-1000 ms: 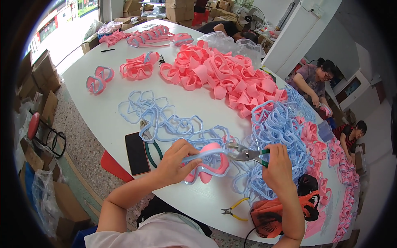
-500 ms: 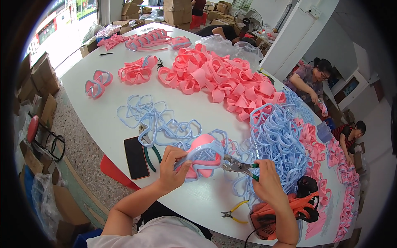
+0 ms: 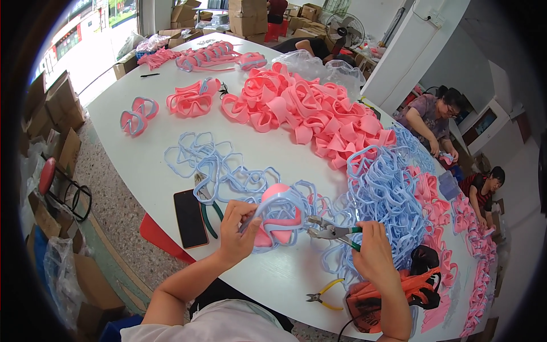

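Note:
My left hand [image 3: 238, 231] is closed around the left side of a pink diving-mask skirt [image 3: 279, 219] with a light-blue frame ring [image 3: 289, 196] around it, held above the table. My right hand [image 3: 374, 253] grips green-handled pliers [image 3: 332, 232]. Their jaws are spread and point left at the mask's right edge, with a small gap between. Beneath the mask lie loose blue frame rings [image 3: 305, 188]. To the right of the mask rises a big heap of blue rings [image 3: 384, 191].
Pink mask skirts [image 3: 307, 108] form a pile at the back. A phone [image 3: 190, 219] and second green-handled pliers [image 3: 208, 214] lie left; yellow-handled cutters [image 3: 325, 295] and an orange bag [image 3: 364, 302] lie near the front edge. Two co-workers [image 3: 430, 117] sit along the right side.
The plier jaws have parted and come slightly away from the mask's edge. The mask has tilted a little in my left hand. One co-worker's hands have come together on a pink piece.

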Demonstrator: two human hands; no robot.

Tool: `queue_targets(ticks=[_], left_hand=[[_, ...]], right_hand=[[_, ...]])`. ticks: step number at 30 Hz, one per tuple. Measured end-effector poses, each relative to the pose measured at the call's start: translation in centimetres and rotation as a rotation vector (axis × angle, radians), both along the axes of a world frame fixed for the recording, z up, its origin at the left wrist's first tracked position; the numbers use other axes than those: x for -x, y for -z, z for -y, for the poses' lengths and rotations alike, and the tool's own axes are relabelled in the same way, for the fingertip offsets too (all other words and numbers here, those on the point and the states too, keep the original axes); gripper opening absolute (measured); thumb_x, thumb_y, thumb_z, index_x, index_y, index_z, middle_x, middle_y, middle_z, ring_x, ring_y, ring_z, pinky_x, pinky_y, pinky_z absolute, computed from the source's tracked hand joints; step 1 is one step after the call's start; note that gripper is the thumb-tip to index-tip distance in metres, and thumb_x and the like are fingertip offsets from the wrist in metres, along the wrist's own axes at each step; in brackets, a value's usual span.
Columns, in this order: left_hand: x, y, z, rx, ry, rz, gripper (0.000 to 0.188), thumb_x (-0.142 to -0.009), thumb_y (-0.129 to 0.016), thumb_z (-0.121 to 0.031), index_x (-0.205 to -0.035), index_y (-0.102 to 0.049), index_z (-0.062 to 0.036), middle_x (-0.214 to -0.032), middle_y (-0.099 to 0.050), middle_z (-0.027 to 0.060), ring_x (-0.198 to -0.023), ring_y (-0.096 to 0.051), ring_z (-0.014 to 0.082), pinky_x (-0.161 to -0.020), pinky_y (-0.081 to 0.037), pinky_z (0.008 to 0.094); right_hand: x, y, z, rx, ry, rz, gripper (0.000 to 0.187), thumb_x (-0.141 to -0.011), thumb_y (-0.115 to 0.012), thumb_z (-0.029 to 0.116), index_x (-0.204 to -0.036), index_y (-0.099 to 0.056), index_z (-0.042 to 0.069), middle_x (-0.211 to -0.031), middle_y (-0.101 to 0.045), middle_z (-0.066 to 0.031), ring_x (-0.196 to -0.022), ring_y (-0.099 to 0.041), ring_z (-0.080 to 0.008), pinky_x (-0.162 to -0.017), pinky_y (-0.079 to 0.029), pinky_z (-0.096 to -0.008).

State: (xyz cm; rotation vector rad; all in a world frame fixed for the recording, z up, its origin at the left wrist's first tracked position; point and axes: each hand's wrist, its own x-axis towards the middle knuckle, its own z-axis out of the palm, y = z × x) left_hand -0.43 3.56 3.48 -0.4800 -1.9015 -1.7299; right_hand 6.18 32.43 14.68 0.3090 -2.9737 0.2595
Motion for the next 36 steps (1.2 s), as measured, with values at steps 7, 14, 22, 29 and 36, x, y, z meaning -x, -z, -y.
queue_targets(ticks=[7, 14, 22, 29, 36], left_hand=[[-0.4, 0.3, -0.1, -0.248, 0.107, 0.203, 0.018, -0.096, -0.059, -0.014, -0.109, -0.055, -0.001, -0.095, -0.054, 0.0036, -0.081, -0.047, 0.0094, -0.073, -0.04, 0.0229], [0.4, -0.1, -0.6, -0.752, 0.288, 0.574, 0.021, -0.102, -0.053, -0.022, -0.112, -0.054, -0.0033, -0.103, -0.059, 0.0016, -0.093, -0.053, 0.0059, -0.084, -0.044, 0.0216], [0.5, -0.3, -1.6, -0.808, 0.36, 0.713, 0.025, -0.101, -0.054, -0.024, -0.114, -0.054, -0.0031, -0.104, -0.059, 0.0018, -0.093, -0.055, 0.0065, -0.083, -0.048, 0.0236], [0.3, -0.6, -2.0, -0.837, 0.413, 0.752, 0.026, -0.101, -0.055, -0.025, -0.115, -0.054, -0.0031, -0.103, -0.059, 0.0017, -0.091, -0.056, 0.0062, -0.081, -0.049, 0.0235], [0.1, -0.6, -2.5, -0.777, 0.396, 0.705, 0.025, -0.101, -0.055, -0.024, -0.114, -0.054, -0.0025, -0.102, -0.059, 0.0012, -0.092, -0.055, 0.0052, -0.082, -0.047, 0.0222]], right_hand=[[-0.1, 0.4, 0.7, 0.057, -0.006, -0.031, 0.042, -0.067, -0.065, -0.003, -0.107, -0.05, -0.004, -0.102, -0.052, -0.0219, -0.098, -0.05, -0.0403, -0.087, -0.043, -0.0451], [-2.1, 8.8, 1.5, -0.22, -0.008, 0.19, 0.036, -0.066, -0.071, 0.014, -0.094, -0.054, 0.0, -0.092, -0.057, -0.0154, -0.088, -0.057, -0.0335, -0.071, -0.05, -0.0447], [-3.1, 14.4, 3.9, -0.208, -0.045, 0.286, 0.044, -0.064, -0.076, 0.021, -0.095, -0.054, 0.0, -0.094, -0.057, -0.013, -0.093, -0.058, -0.0291, -0.07, -0.055, -0.04], [-4.2, 14.0, 5.9, -0.207, -0.122, 0.367, 0.045, -0.07, -0.076, 0.028, -0.099, -0.055, 0.002, -0.095, -0.059, -0.0124, -0.094, -0.059, -0.0292, -0.07, -0.057, -0.0414], [-3.7, 12.5, 7.0, -0.18, -0.166, 0.46, 0.045, -0.076, -0.076, 0.03, -0.104, -0.057, 0.001, -0.1, -0.06, -0.0133, -0.095, -0.06, -0.029, -0.071, -0.055, -0.0387]])
